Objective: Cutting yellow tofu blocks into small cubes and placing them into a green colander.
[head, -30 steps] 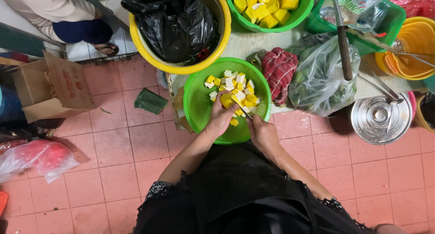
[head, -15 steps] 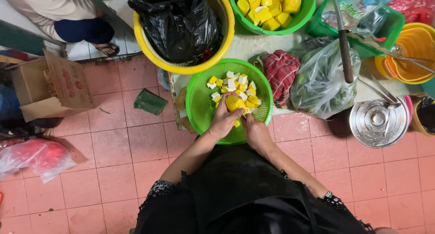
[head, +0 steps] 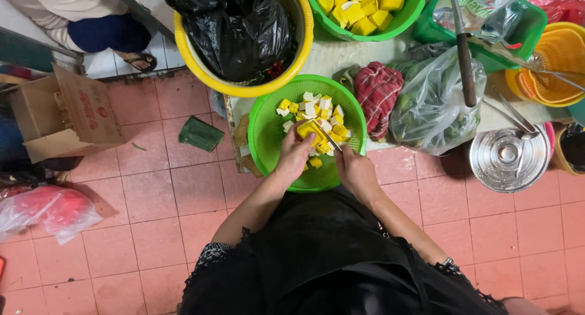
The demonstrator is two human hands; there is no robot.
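Note:
A green colander basket (head: 266,132) sits in front of me with several yellow and white cubes (head: 312,106) in it. My left hand (head: 295,156) holds a yellow block (head: 308,131) over the basket. My right hand (head: 354,168) grips a small knife (head: 332,139) whose blade rests against that block. Both hands are over the near half of the basket.
A yellow basket with a black bag (head: 239,28) stands behind, beside a green basket of yellow cubes (head: 364,10). A red checked cloth (head: 378,94), a plastic bag of greens (head: 436,104), a steel lid (head: 509,157), a cardboard box (head: 67,117) and another person's foot (head: 139,61) surround me.
My hands have stayed over the green basket. The yellow block has been turned in my left hand and the knife now lies against it.

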